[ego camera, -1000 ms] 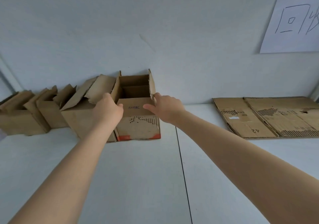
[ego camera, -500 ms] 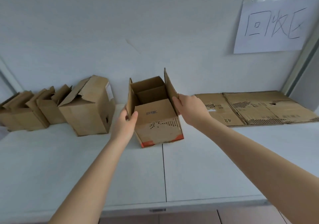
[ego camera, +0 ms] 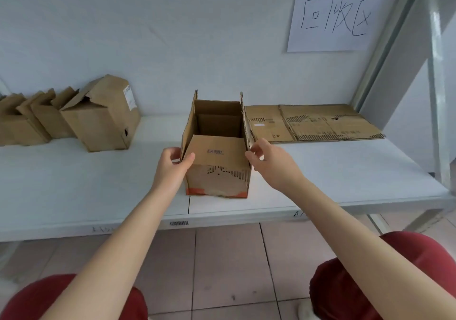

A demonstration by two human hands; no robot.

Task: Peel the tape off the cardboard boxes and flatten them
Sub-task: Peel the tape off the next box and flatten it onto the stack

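Left hand (ego camera: pixel 172 169) pinches the near-left corner of the open box (ego camera: pixel 217 179), thumb on the front flap and fingers behind the side flap. Right hand (ego camera: pixel 274 166) is curled at the right flap edge; actual grip unclear. The box stands upright on the white shelf (ego camera: pixel 74 184), near the front edge, centre. Judged light, empty and stiff at the creases, with worn, tearable skin, so hold it by the corners, not the flap tips. Count: one box in hand, three standing boxes (ego camera: pixel 103 120) left, two flattened sheets (ego camera: pixel 320 122) right, one paper sign (ego camera: pixel 333 16).
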